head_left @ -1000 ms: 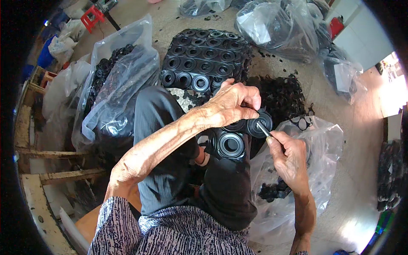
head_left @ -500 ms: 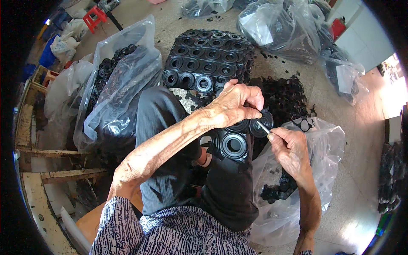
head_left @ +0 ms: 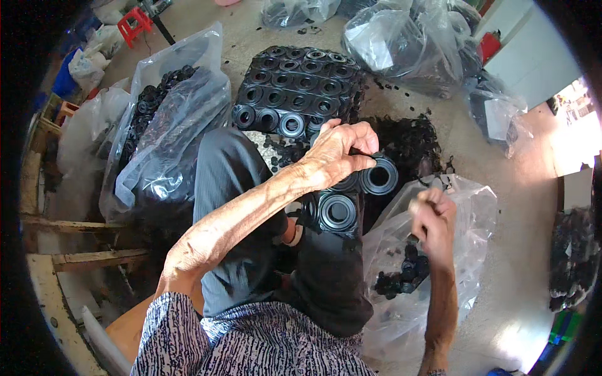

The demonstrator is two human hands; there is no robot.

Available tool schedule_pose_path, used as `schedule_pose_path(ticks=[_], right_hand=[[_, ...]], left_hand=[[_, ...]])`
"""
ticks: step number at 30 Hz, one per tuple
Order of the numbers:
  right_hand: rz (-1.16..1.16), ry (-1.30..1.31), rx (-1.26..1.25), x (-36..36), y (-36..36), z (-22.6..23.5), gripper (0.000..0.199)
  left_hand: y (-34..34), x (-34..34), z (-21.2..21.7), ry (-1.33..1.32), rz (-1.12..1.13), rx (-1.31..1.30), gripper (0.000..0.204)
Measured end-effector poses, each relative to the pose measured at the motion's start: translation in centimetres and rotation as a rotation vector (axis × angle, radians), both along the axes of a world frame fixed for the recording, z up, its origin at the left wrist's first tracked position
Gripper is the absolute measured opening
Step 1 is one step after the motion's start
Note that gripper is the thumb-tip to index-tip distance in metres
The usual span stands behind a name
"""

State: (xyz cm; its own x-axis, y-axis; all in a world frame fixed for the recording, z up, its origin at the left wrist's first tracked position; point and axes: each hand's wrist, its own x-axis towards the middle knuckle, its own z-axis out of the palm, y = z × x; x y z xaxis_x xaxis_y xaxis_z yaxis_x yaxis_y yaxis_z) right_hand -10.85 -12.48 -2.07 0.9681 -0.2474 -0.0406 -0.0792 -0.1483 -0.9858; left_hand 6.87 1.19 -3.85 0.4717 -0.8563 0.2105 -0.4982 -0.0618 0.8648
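My left hand (head_left: 346, 150) is closed on the edge of a black rubber sheet of moulded rings, thumb and fingers pinching beside a ring (head_left: 380, 176) at its right. Another ring (head_left: 337, 212) of the sheet lies on my right thigh. The larger part of the sheet (head_left: 300, 81), with several rows of rings, stretches away beyond my knees. My right hand (head_left: 434, 219) is apart from the sheet, curled and smeared by motion, over a clear plastic bag (head_left: 467, 219). What its fingers hold cannot be made out. Small black rubber pieces (head_left: 407, 272) lie in that bag.
A clear bag of black rings (head_left: 166, 169) stands left of my legs. Black rubber scrap (head_left: 411, 144) is heaped beyond the right bag. Large filled bags (head_left: 401, 47) are at the far right. A worn frame (head_left: 56, 301) stands at the left, a red stool (head_left: 134, 26) farther off.
My right hand has moved away from the ring, right and toward me; the thin metal tool in it no longer shows. The ring's centre now looks open. My left hand keeps its pinch.
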Motion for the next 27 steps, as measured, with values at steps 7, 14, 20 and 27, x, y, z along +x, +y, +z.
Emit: schedule_pose_path(ticks=[7, 14, 20, 27], right_hand=[[-0.359, 0.037, 0.279, 1.3, 0.3, -1.0, 0.023], [-0.322, 0.03, 0.194, 3.2, 0.9, -0.1, 0.018], [-0.33, -0.014, 0.098, 3.8, 1.4, 0.7, 0.016], [-0.28, -0.016, -0.048, 4.0, 1.3, 0.5, 0.012]], left_hand=[[-0.4, -0.4, -0.1, -0.02, 0.009, 0.023, 0.02], [-0.2, -0.1, 0.7, 0.027, -0.055, 0.069, 0.029], [-0.9, 1.0, 1.9, 0.283, -0.148, 0.04, 0.029], [-2.0, 1.6, 3.3, 0.103, -0.298, 0.065, 0.018]])
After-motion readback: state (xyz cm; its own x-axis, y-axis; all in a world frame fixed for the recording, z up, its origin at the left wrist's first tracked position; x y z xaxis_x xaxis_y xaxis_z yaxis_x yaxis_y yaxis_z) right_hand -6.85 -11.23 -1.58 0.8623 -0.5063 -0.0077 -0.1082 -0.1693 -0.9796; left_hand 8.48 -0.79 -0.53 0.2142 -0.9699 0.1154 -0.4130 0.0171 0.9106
